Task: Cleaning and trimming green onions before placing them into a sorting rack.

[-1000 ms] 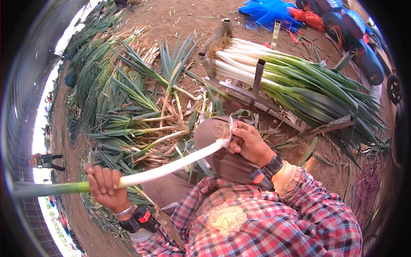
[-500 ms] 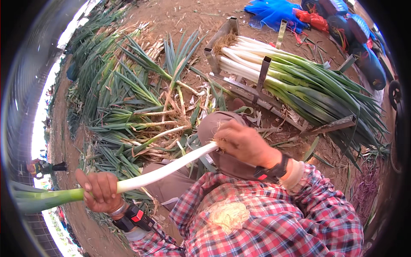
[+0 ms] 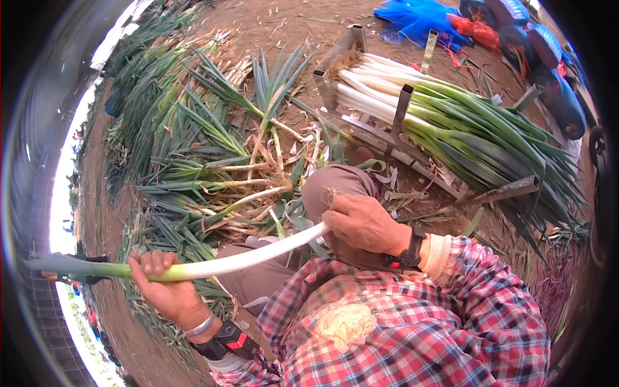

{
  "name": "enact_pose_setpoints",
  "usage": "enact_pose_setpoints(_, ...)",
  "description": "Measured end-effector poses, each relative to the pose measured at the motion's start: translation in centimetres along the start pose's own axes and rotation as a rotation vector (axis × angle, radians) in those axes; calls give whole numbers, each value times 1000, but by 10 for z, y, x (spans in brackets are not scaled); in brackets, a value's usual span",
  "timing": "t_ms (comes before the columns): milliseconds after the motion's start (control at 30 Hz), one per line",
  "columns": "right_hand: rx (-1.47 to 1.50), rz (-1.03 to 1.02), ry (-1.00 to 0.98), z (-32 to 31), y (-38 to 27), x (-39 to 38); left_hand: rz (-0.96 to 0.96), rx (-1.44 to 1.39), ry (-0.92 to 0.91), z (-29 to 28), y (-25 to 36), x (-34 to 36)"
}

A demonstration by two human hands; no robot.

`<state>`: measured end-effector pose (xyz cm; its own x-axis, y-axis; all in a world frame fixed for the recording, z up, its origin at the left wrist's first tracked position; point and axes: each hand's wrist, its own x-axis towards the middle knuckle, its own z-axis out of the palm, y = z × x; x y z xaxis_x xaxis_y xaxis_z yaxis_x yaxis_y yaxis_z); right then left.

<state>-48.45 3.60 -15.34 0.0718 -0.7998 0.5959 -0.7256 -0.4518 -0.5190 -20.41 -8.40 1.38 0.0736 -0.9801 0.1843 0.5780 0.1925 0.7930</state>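
Long green onion [image 3: 258, 258], one: lies slantwise across the person's lap, slightly bowed, green leaves to the left, white root end to the right and higher in the view.

Left hand [image 3: 169, 293]: closed, fingers wrapped around the onion where white shading turns to green. Black wrist device [image 3: 231, 340] with red marking below it.

Right hand [image 3: 367, 224]: curled closed at the root end, back of the hand uppermost, fingertips partly hidden; fine roots [image 3: 331, 193] show just above the knuckles. Black strap [image 3: 409, 251] at the wrist.

Brown trousers [image 3: 332, 184]: raised knee beneath the right hand.

Plaid shirt [image 3: 412, 316]: red, white and dark blue, long-sleeved.

Metal rack [image 3: 402, 106]: on the soil, ahead and right; upright posts.

Cleaned green onions [image 3: 464, 122]: laid side by side in the rack, white ends left, leaves overhanging right.

Untrimmed green onions [image 3: 155, 90]: large heap on the ground, left.

Blue netting [image 3: 419, 22]: far side, beside red netting [image 3: 477, 31].
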Motion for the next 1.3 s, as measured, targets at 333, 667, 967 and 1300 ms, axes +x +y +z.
enact_pose_setpoints(333, -117, -7, -113, -1, -10, -8, 56, -142, -355, 12, 0, -9)
enact_pose_setpoints(667, 31, 336, 40, 11, 8, 3, 152, -3, -543, 29, 4, -12)
enact_pose_setpoints(967, 132, 267, -63, -6, 1, 1, 15, -237, -449, 32, -11, -20)
enact_pose_setpoints(1300, 588, 519, -265, -9, 8, 7, 186, -381, -675, 39, 56, -31)
